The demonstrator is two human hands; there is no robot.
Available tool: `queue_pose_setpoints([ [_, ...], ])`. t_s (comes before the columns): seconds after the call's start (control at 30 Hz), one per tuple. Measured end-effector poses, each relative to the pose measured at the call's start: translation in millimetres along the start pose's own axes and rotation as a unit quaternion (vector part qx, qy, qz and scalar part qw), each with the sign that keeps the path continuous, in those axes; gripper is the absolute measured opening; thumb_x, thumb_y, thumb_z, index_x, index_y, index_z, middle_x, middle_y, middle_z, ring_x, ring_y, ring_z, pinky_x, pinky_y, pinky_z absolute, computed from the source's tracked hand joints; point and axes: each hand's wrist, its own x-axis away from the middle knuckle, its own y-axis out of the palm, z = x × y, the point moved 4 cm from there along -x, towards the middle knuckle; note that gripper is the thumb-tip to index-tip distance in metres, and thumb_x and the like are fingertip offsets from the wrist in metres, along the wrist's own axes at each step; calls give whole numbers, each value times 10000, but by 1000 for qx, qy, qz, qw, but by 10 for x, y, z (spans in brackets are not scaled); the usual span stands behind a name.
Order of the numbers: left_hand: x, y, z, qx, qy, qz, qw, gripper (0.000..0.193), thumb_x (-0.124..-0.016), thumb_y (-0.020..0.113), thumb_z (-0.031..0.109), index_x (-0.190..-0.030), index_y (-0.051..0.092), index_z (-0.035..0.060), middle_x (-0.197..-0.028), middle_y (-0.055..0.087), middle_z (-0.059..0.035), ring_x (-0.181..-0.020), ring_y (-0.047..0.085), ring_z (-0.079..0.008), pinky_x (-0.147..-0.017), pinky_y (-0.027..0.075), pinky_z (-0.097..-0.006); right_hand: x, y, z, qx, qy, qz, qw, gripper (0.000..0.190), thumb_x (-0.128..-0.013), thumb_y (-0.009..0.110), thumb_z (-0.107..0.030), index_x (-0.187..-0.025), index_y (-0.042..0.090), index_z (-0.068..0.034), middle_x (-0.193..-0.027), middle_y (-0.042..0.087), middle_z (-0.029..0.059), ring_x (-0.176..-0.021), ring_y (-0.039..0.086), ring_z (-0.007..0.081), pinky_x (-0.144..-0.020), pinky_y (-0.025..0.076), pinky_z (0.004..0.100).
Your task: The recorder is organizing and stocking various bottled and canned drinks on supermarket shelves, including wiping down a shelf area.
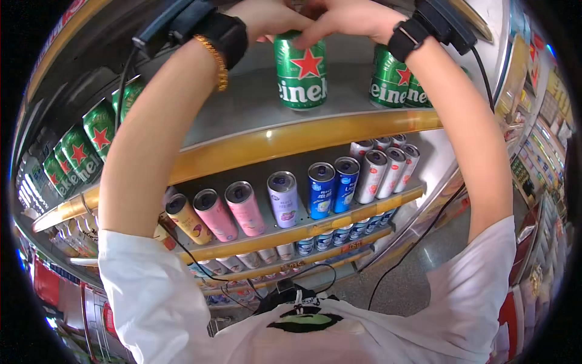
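Observation:
A green Heineken can [301, 75] with a red star stands upright near the front of the upper shelf [236, 102]. My right hand [348, 20] reaches over its top, with the thumb pressed against the can's upper front. At the can's upper left is my left hand [273, 18], its fingertips partly behind the can and its upper part cut off by the picture's edge. Whether the left fingers grip it is hidden. More green cans [388, 79] stand to the right, partly covered by my right wrist.
A yellow shelf edge [273, 139] runs below the can. The lower shelf holds pink cans [245, 209], a purple can [283, 200], blue cans [322, 191] and white cans [373, 177]. Green cans [79, 150] line the left. Black cables [409, 255] hang from my wrist devices.

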Motion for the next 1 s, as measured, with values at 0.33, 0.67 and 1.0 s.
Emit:
queue_pose_setpoints([
  [0.33, -302, 444, 332, -134, 32, -23, 990, 482, -539, 695, 400, -777, 641, -15, -707, 617, -150, -668, 611, -211, -604, 460, -298, 407, -327, 339, 79, 18, 5, 997, 474, -567, 741, -284, -864, 587, 52, -801, 612, 138, -730, 567, 194, -671, 438, 263],
  [0.67, -354, 583, 423, -116, 27, -17, 993, 519, -564, 686, 441, -766, 625, -33, -646, 598, -137, -578, 588, -193, -536, 448, -287, 474, -339, 630, 68, -7, -6, 998, 436, -624, 700, -215, -969, 547, 3, -898, 585, 84, -830, 537, 141, -725, 406, 242],
  [1.0, -198, 21, 53, -92, 70, -3, 993, 518, -640, 676, 427, -835, 621, -49, -689, 611, -119, -645, 556, -162, -615, 423, -282, 329, -336, 413, 36, -112, 49, 992, 359, -710, 647, -223, -976, 555, 0, -894, 584, 51, -830, 531, 120, -762, 401, 233],
])
